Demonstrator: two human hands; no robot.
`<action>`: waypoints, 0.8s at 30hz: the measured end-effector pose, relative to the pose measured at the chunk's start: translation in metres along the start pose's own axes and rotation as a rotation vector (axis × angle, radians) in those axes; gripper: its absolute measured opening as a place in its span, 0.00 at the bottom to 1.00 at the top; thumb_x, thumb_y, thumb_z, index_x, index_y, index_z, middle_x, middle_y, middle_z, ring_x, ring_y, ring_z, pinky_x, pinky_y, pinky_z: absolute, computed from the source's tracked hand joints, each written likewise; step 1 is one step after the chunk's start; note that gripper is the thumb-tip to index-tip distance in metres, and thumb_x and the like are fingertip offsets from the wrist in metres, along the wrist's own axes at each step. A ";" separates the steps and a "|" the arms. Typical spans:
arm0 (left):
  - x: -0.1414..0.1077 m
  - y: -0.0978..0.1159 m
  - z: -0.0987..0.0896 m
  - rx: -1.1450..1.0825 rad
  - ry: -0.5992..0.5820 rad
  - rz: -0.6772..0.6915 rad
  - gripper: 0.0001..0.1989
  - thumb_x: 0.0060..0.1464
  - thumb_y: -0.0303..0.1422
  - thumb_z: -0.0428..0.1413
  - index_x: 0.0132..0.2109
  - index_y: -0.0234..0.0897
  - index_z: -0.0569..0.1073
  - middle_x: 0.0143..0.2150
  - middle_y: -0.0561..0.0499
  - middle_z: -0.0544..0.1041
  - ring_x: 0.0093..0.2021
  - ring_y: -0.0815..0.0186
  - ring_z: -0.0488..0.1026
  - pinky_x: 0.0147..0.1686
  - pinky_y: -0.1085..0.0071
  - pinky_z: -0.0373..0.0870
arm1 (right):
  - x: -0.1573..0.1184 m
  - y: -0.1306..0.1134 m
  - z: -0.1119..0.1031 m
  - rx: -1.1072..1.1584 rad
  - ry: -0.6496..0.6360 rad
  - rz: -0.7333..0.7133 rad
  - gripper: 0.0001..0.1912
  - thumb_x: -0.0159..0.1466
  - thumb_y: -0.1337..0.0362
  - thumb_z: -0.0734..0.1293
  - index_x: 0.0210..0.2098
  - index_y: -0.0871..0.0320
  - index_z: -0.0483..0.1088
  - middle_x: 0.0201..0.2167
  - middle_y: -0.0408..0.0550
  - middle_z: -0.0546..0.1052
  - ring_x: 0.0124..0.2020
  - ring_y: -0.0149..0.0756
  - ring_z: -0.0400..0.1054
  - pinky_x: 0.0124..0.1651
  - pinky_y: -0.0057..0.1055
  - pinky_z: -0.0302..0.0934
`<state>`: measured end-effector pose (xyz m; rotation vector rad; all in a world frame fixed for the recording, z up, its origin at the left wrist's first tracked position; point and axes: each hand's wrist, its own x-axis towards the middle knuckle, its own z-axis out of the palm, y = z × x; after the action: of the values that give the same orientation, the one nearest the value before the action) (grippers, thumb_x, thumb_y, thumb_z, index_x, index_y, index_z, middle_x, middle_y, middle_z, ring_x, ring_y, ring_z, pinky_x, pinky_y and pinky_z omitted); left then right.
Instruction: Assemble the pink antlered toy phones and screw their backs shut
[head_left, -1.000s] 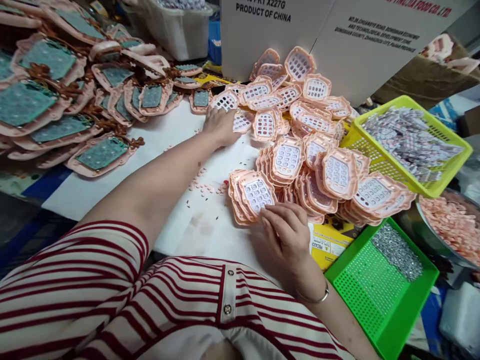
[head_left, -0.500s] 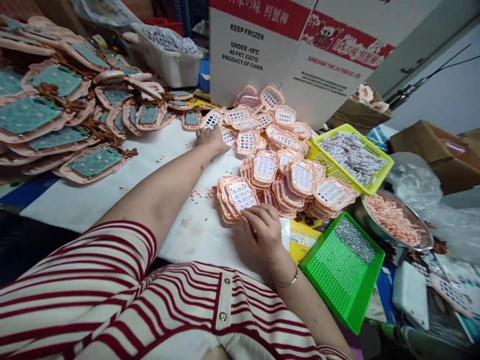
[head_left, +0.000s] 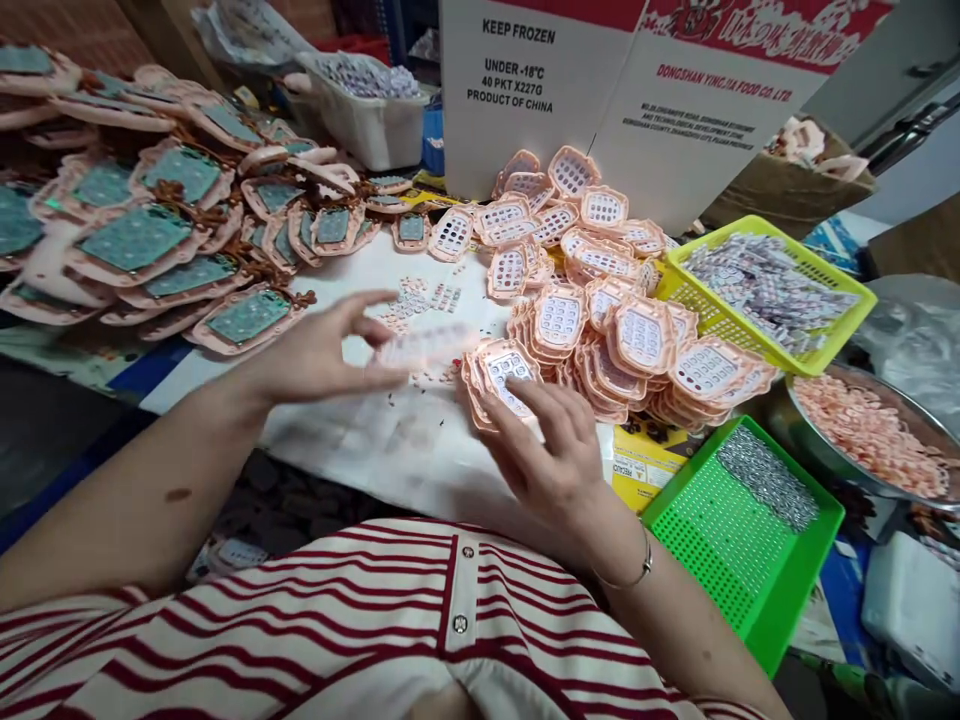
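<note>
left hand (head_left: 319, 352) withdrawn gripping panel (head_left: 429, 345), apart from right hand (head_left: 553, 445), spread over stack's edge (head_left: 474, 388)

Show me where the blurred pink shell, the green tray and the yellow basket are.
Blurred pink shell (head_left: 429, 345): head view, on its motion-blurred face.
Green tray (head_left: 716, 540): head view, on its bare perforated floor.
Yellow basket (head_left: 838, 334): head view, on its rim, right-hand side of the picture.

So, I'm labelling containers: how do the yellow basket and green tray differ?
The yellow basket holds whitish pieces; the green tray holds small silvery pieces. The basket looks well filled; the tray's floor is largely bare. The basket stands farther away, the tray nearer. Both are perforated.
</note>
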<state>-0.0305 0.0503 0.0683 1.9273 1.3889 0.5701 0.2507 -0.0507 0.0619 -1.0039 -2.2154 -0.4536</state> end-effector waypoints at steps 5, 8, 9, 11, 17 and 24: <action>-0.049 -0.022 0.019 -0.494 -0.273 0.150 0.52 0.39 0.50 0.71 0.69 0.43 0.62 0.58 0.41 0.76 0.63 0.47 0.69 0.64 0.52 0.62 | 0.047 -0.017 0.028 0.236 -0.295 -0.052 0.13 0.71 0.65 0.59 0.52 0.56 0.70 0.41 0.53 0.80 0.43 0.39 0.72 0.48 0.38 0.64; -0.058 -0.027 0.030 -0.914 -0.122 0.268 0.53 0.34 0.47 0.73 0.68 0.52 0.64 0.70 0.45 0.64 0.70 0.45 0.59 0.66 0.52 0.60 | 0.066 -0.030 0.056 0.736 -0.361 0.337 0.12 0.72 0.60 0.59 0.43 0.58 0.72 0.32 0.47 0.78 0.35 0.34 0.71 0.39 0.31 0.65; -0.059 -0.025 0.034 -1.016 -0.035 0.276 0.51 0.35 0.43 0.74 0.67 0.55 0.65 0.71 0.48 0.63 0.71 0.46 0.59 0.66 0.53 0.62 | 0.071 -0.036 0.064 0.926 -0.385 0.475 0.13 0.71 0.56 0.60 0.40 0.57 0.71 0.31 0.46 0.76 0.33 0.32 0.70 0.38 0.30 0.65; -0.059 -0.018 0.041 -1.190 0.131 0.229 0.49 0.35 0.36 0.74 0.66 0.55 0.67 0.68 0.48 0.68 0.69 0.47 0.62 0.63 0.54 0.66 | 0.081 -0.045 0.075 1.237 -0.459 0.679 0.17 0.69 0.49 0.62 0.35 0.57 0.68 0.29 0.42 0.74 0.30 0.29 0.69 0.34 0.27 0.66; -0.034 -0.011 0.049 -1.538 0.350 0.052 0.41 0.37 0.48 0.71 0.60 0.49 0.72 0.54 0.47 0.79 0.65 0.49 0.68 0.60 0.57 0.71 | 0.129 0.000 0.096 0.979 -0.738 0.688 0.26 0.68 0.43 0.59 0.34 0.59 0.73 0.27 0.46 0.76 0.27 0.30 0.68 0.31 0.28 0.65; -0.002 -0.035 0.059 -1.540 0.434 -0.158 0.35 0.44 0.59 0.62 0.52 0.40 0.74 0.53 0.42 0.79 0.61 0.50 0.72 0.58 0.58 0.72 | 0.170 0.090 0.163 -0.012 -0.961 0.469 0.18 0.64 0.65 0.66 0.52 0.66 0.74 0.51 0.62 0.79 0.51 0.47 0.73 0.53 0.38 0.65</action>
<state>-0.0127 0.0391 0.0030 0.4479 0.7660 1.4490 0.1672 0.1873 0.0647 -1.9727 -2.6018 0.3115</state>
